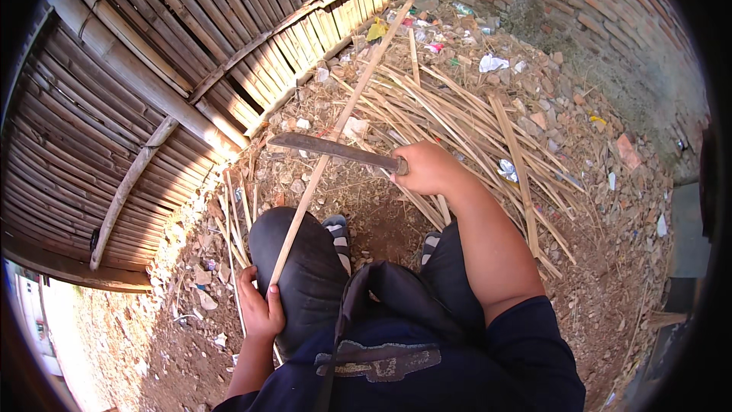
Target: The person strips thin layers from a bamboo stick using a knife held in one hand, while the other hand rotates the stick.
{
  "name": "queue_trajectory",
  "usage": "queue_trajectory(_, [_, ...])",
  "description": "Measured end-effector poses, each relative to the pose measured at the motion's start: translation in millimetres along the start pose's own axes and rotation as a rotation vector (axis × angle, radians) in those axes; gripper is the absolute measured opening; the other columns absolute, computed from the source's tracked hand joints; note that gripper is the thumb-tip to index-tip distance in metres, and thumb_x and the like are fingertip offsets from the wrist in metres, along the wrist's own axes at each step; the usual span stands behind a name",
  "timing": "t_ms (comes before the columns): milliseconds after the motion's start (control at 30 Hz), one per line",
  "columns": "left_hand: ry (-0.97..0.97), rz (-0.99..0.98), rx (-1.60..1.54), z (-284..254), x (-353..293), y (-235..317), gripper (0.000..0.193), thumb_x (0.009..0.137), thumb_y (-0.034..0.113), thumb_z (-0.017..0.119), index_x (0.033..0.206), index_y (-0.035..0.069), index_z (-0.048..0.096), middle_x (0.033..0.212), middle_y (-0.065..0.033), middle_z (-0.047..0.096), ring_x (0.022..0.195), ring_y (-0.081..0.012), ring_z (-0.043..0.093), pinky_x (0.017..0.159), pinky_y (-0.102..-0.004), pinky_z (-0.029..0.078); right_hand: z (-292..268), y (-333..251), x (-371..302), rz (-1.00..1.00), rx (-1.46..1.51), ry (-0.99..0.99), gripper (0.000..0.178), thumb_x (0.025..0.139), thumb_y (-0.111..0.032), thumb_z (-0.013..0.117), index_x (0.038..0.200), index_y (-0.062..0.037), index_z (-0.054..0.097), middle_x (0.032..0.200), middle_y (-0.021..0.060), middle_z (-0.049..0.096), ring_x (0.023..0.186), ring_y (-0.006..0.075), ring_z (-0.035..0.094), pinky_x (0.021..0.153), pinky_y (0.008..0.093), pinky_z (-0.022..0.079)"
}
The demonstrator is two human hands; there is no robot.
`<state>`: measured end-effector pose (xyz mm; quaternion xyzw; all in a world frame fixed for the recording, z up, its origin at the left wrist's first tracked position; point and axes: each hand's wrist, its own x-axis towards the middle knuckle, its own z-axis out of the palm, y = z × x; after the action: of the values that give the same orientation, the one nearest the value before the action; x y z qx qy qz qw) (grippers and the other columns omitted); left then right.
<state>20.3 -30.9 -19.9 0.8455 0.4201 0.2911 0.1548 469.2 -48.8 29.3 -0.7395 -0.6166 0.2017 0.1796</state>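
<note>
My right hand (428, 168) is closed round the short handle of a machete (335, 149), whose dark blade points left. The blade crosses a long bamboo strip (352, 99); whether it touches the strip I cannot tell. My left hand (260, 305) grips the near end of that strip beside my left knee. The strip slants over the knee and away toward the far wall. Beyond the machete lies a loose pile of split bamboo strips (457, 118) on the ground. A few more strips (232, 217) lie left of my left knee.
A bamboo slat wall (252, 15) with thick poles rises on the left. At the far right stands a brick wall (602, 11). Rubble and litter, including a white scrap (493, 63) and a yellow bag (377, 30), cover the ground. My sandalled feet (339, 243) are below me.
</note>
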Motion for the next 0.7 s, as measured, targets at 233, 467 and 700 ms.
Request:
queue_trajectory(233, [-0.016, -0.036, -0.003, -0.4, -4.3, -3.1, 0.049, 0.100, 0.022, 0.055, 0.134, -0.011, 0.042, 0.127, -0.0304, 0.050, 0.115, -0.0448, 0.052, 0.103, -0.0498, 0.040, -12.4, -28.4, -11.2, -0.047, -0.004, -0.109, 0.036, 0.084, -0.033, 0.079, 0.110, -0.0085, 0.074, 0.095, 0.0203, 0.073, 0.095, 0.0393, 0.070, 0.084, 0.0496, 0.055])
queue_trajectory(467, [-0.002, -0.014, -0.002, 0.6, -2.5, -1.6, 0.049, 0.099, 0.021, 0.055, 0.134, -0.011, 0.043, 0.126, -0.0307, 0.051, 0.113, -0.0450, 0.052, 0.102, -0.0500, 0.041, -9.4, -0.4, -5.9, 0.046, 0.033, 0.075, 0.039, 0.084, -0.033, 0.079, 0.113, -0.0081, 0.074, 0.098, 0.0203, 0.073, 0.098, 0.0392, 0.070, 0.086, 0.0489, 0.055])
queue_trajectory(700, [0.001, -0.011, 0.005, 1.5, -2.6, -4.4, 0.049, 0.099, 0.021, 0.056, 0.134, -0.011, 0.043, 0.126, -0.0302, 0.052, 0.113, -0.0448, 0.053, 0.102, -0.0501, 0.041, 1.9, -20.5, -6.0, -0.088, -0.037, -0.075, 0.032, 0.083, -0.032, 0.079, 0.105, -0.0098, 0.073, 0.092, 0.0180, 0.073, 0.093, 0.0401, 0.070, 0.082, 0.0512, 0.055])
